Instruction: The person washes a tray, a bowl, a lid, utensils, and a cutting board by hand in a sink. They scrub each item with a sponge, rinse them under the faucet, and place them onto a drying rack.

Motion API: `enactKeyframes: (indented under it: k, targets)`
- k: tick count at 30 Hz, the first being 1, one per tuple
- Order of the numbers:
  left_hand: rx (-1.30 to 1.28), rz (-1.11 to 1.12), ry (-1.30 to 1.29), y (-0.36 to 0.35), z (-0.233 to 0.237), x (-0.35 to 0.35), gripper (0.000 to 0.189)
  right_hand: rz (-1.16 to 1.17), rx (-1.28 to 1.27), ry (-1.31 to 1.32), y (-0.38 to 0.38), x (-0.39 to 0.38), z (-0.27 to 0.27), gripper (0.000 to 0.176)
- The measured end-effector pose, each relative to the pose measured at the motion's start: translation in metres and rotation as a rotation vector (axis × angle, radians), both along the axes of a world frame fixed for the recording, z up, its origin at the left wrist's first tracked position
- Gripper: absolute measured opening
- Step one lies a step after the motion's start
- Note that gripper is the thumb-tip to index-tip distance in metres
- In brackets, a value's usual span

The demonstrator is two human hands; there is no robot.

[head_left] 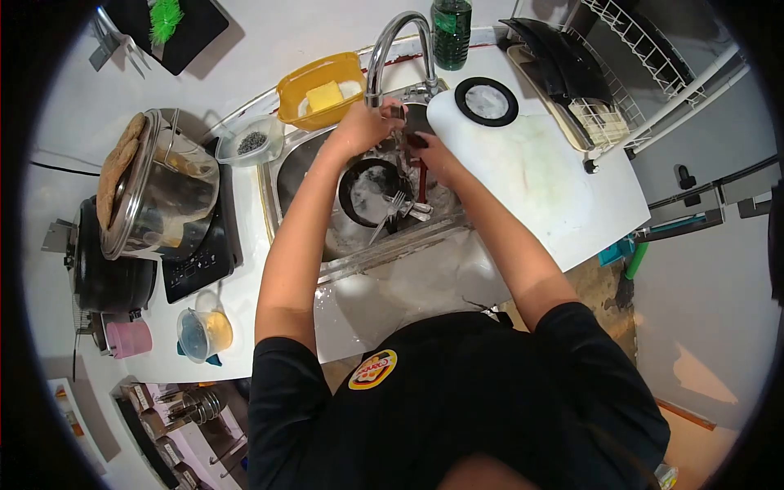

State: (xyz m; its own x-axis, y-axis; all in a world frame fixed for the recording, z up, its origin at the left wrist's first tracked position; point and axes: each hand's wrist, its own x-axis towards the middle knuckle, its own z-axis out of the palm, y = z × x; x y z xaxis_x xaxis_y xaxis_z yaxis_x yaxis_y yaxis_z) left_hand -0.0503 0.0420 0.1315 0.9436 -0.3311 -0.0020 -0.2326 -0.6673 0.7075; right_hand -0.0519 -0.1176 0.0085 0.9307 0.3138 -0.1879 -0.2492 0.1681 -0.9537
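Both hands are over the metal sink (286,184), beneath the curved faucet (398,33). My left hand (367,128) is just below the spout, its fingers closed around something small and dark. Across from it, my right hand (438,160) has its fingers curled at a dark reddish piece; I cannot tell what either hand holds. A dark red handle (422,186) stands out below the right hand. In the sink lies a black round bowl (347,196) with suds in it, and several forks (395,207) rest by its rim.
Behind the sink sit a yellow tub (294,84) with a sponge (325,97) and a green bottle (452,37). A clear container (269,149) holds a steel scrubber. On the right are a black-rimmed lid (508,100) and dish rack (608,126); a large pot (184,180) stands left.
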Motion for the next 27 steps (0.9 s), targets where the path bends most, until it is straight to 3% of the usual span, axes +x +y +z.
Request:
enactKeyframes:
  k: [1,4,8,11,14,15,18,20,21,24,27]
  targets:
    - [-0.139,-0.033,-0.035,0.004,-0.008,0.005,0.03,0.027,0.002,0.01,0.001,-0.002,-0.006,0.025]
    - [-0.105,0.097,-0.173,0.0,0.012,-0.011,0.028,0.113,0.108,0.061,0.005,-0.014,-0.011,0.024]
    - [0.029,0.16,-0.314,-0.001,-0.014,-0.008,0.029,0.042,0.27,0.258,0.013,-0.024,-0.014,0.022]
    - [0.184,0.109,-0.253,-0.003,-0.049,-0.006,0.031,-0.006,0.335,0.099,0.02,-0.024,-0.006,0.024]
    - [-0.089,0.236,0.07,-0.004,-0.056,-0.005,0.033,0.063,0.18,-0.071,0.017,-0.019,-0.007,0.029]
    - [-0.295,0.284,0.221,0.003,-0.081,0.01,0.036,0.035,0.12,-0.077,0.016,-0.019,-0.008,0.028]
    - [-0.564,0.238,0.226,0.002,-0.116,0.015,0.037,-0.058,-0.142,-0.134,0.014,-0.017,-0.011,0.025]
    - [-0.537,0.357,0.138,-0.003,-0.118,0.005,0.033,-0.123,-0.422,-0.228,0.012,-0.008,-0.012,0.022]
    - [-0.522,0.416,0.094,-0.005,-0.116,-0.004,0.031,-0.129,-0.396,-0.225,0.011,-0.004,-0.009,0.021]
    - [0.437,0.109,-0.084,0.007,-0.177,-0.014,0.025,-0.138,-0.304,-0.217,0.007,0.002,0.013,0.02]
    - [0.682,-0.167,0.247,0.013,-0.212,-0.031,0.03,-0.126,-0.211,-0.214,0.005,0.006,0.023,0.018]
